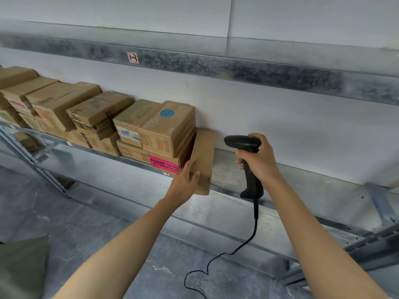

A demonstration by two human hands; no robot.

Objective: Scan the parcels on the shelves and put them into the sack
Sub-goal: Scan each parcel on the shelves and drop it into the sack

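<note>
Parcel, thin and flat [204, 156]: it stands on edge at the right end of the row on the metal shelf [235, 169], its broad face against the stacked boxes and its near end jutting past the shelf's front lip. Your left hand [184, 183] grips that near end, thumb on the right face and fingers tucked behind. Your right hand [262, 161] is wrapped round the handle of the black scanner [243, 143], whose head points left at the parcel from just beside it. To the right of the scanner the shelf runs bare along the white wall, so there is room on that side; on the left the boxes are packed tight. The box under the stack [165, 165] carries a pink label reading in part "ELCOME TO THE"; the line below is blurred. The box above it [167, 128] bears a round blue sticker, unreadable. A small red-edged tag [132, 57] sits on the upper beam. The scanner's cable [248, 240] hangs down between your forearms. Green fabric [21, 266] lies low on the left.
</note>
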